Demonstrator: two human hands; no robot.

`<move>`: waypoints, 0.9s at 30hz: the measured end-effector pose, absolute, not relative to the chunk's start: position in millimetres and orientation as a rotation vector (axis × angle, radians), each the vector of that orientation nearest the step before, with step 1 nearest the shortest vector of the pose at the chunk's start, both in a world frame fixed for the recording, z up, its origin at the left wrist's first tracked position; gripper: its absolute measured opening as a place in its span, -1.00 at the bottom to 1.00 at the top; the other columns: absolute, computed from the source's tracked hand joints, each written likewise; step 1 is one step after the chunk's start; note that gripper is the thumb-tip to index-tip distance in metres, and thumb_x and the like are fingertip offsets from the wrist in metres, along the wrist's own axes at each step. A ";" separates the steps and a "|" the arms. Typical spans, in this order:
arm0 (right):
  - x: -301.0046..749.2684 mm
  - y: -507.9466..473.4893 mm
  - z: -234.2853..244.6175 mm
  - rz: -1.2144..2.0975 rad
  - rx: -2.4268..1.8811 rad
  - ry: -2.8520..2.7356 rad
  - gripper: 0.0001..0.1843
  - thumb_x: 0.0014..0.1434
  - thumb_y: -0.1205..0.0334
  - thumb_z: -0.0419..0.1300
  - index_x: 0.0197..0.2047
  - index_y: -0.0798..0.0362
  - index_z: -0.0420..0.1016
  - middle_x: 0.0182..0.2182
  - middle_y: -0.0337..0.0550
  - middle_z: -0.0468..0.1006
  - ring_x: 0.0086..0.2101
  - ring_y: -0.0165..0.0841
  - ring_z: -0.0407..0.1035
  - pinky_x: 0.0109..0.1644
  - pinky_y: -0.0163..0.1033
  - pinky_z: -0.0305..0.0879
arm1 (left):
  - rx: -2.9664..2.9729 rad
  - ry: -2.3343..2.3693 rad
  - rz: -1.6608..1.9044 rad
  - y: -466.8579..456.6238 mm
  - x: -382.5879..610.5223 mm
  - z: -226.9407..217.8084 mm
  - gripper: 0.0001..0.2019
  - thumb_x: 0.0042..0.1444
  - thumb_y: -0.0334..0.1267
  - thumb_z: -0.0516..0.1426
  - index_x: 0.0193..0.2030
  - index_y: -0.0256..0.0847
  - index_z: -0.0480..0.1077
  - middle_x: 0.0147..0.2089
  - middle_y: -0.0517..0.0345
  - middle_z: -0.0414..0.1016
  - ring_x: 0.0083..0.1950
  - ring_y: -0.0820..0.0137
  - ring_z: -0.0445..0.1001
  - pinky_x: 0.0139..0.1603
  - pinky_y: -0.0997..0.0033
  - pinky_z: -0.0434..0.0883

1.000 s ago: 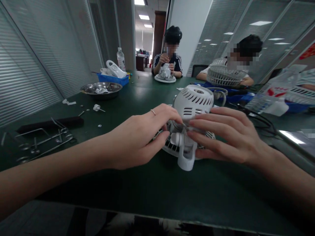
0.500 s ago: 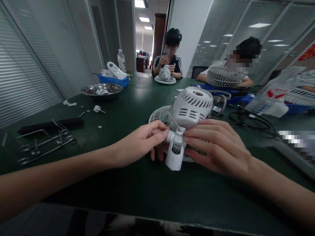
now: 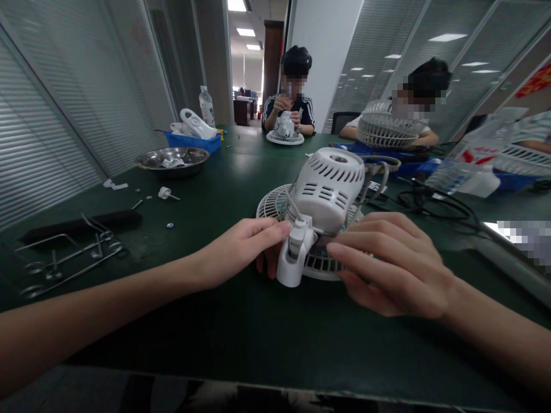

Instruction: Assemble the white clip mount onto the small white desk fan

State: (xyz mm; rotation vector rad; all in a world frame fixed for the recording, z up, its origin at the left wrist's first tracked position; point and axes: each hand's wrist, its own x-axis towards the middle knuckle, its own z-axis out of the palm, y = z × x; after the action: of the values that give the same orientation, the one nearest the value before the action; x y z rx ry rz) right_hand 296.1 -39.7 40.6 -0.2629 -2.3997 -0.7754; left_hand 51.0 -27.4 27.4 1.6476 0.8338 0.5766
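Note:
A white electric fan [image 3: 328,189] lies face down in front of me, its round grille [image 3: 272,202] flat on the table and its vented motor housing on top. The pivot bracket [image 3: 289,268] sticks out from the housing toward me, turned slightly leftward. My left hand [image 3: 241,249] is closed on the bracket's left side, thumb on top; its other fingers are partly hidden beneath. To the right of the bracket, my right hand [image 3: 396,264] hovers apart from it, fingers spread and holding nothing that I can see. A grey cord [image 3: 390,166] loops behind the housing.
On the left are wire clamp-like metal parts [image 3: 92,249], a white knob with a shaft [image 3: 165,193], a steel bowl [image 3: 172,162] and a blue bin [image 3: 193,140]. Black cables [image 3: 424,201] and a plastic bottle [image 3: 465,160] lie right. Two people sit across with fans.
My right hand has let go of the bracket and moved right. The bracket has swung to the left, with my left hand still on it. The view has shifted slightly.

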 end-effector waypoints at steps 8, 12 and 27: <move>297.7 -44.0 37.8 -0.897 -0.326 -2.419 -0.74 0.13 0.40 0.20 -0.07 0.23 0.46 -0.58 -0.24 0.44 -0.57 -0.41 0.25 -0.54 -0.28 0.17 | 1.637 0.859 0.572 -25.5 51.3 23.4 -0.52 0.30 0.11 -0.07 -0.39 -0.24 0.35 -0.44 0.20 0.42 -0.40 0.44 0.40 -0.33 0.42 0.30; 297.1 -42.6 30.1 -0.842 -0.338 -2.455 -0.65 0.18 0.39 0.14 0.04 0.29 0.42 -0.59 -0.30 0.35 -0.58 -0.44 0.19 -0.53 -0.30 0.14 | 1.629 0.838 0.592 -27.1 52.0 23.7 -0.59 0.31 0.06 -0.06 -0.34 -0.24 0.33 -0.41 0.22 0.40 -0.39 0.44 0.40 -0.34 0.43 0.33; 297.6 -42.2 28.1 -0.653 -0.377 -2.522 -0.58 0.20 0.41 0.12 0.13 0.35 0.34 -0.58 -0.30 0.41 -0.60 -0.47 0.20 -0.54 -0.29 0.08 | 1.790 0.813 0.841 -38.3 50.3 19.1 -0.87 0.35 -0.21 -0.02 -0.01 -0.09 0.16 -0.25 0.28 0.36 -0.30 0.51 0.36 -0.28 0.49 0.38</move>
State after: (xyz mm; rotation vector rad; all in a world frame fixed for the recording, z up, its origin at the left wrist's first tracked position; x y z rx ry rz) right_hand 297.6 -42.2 28.1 -0.3769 -2.5217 -0.6529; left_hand 50.3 -38.3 19.1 1.7896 0.8128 0.8414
